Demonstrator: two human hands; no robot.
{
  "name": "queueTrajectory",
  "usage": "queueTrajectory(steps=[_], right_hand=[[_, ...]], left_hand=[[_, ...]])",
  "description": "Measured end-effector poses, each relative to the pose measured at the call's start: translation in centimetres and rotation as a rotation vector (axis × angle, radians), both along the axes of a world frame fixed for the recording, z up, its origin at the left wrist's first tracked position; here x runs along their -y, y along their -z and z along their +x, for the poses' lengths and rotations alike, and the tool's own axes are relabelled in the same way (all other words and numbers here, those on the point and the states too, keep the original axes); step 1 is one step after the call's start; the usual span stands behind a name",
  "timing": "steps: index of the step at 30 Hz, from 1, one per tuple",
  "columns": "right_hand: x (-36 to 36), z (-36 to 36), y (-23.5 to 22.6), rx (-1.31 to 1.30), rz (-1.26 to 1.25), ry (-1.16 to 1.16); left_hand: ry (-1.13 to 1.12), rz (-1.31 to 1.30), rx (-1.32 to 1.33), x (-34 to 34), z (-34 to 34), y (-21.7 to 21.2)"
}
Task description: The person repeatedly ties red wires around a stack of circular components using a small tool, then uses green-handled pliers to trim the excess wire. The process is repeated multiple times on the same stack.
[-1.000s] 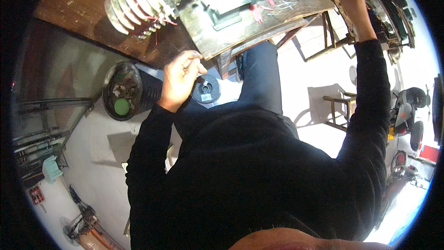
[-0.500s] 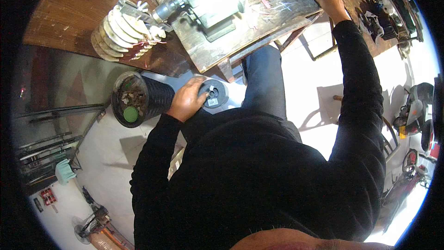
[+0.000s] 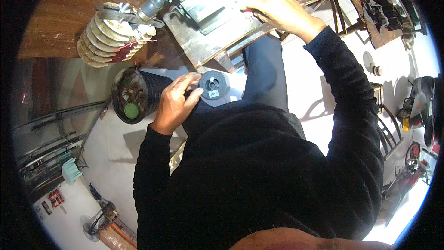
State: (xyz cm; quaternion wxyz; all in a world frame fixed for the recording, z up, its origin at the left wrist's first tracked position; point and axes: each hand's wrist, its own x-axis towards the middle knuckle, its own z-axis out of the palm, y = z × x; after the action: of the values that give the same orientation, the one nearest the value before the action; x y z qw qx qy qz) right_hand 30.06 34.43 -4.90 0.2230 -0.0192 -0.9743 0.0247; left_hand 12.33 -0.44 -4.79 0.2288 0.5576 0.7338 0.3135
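The right hand (image 3: 277, 11) is bent over the right end of a machine (image 3: 208, 7), fingers curled and the thumb close to them; glare there is strong, so I cannot tell whether it holds anything. The left hand (image 3: 175, 104) is loosely curled, with a gap between thumb and fingers, just beside a dark spool (image 3: 219, 86); I cannot tell whether they touch. The spool is below the near edge of a wooden table (image 3: 203, 51), left of a trouser leg (image 3: 266, 74). The machine sits on that table, and a shaft (image 3: 150, 8) runs left from it to a row of pale discs (image 3: 101, 34) with red wire (image 3: 129, 48) among them. Further left is a black bucket (image 3: 155, 85) with a round green thing (image 3: 131, 110) inside. A chair (image 3: 391, 132) and a scooter (image 3: 418, 102) are far right
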Motion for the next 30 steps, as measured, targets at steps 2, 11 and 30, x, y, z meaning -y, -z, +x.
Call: queueTrajectory(steps=[2,11,30], right_hand=[[0.1,-0.6,0.6,0.005,0.037,-0.006],[2.5,0.2,-3.6,-0.214,-1.186,0.131],[7.4,2.3,-5.2,-0.263,0.093,-0.101]], left_hand=[[0.051,-0.008,0.022,-0.6,0.8,-1.1],[0.069,0.269,0.29,-6.7,3.9,-4.1],[0.144,0.541,-0.123,-11.9,2.2,-3.2]])
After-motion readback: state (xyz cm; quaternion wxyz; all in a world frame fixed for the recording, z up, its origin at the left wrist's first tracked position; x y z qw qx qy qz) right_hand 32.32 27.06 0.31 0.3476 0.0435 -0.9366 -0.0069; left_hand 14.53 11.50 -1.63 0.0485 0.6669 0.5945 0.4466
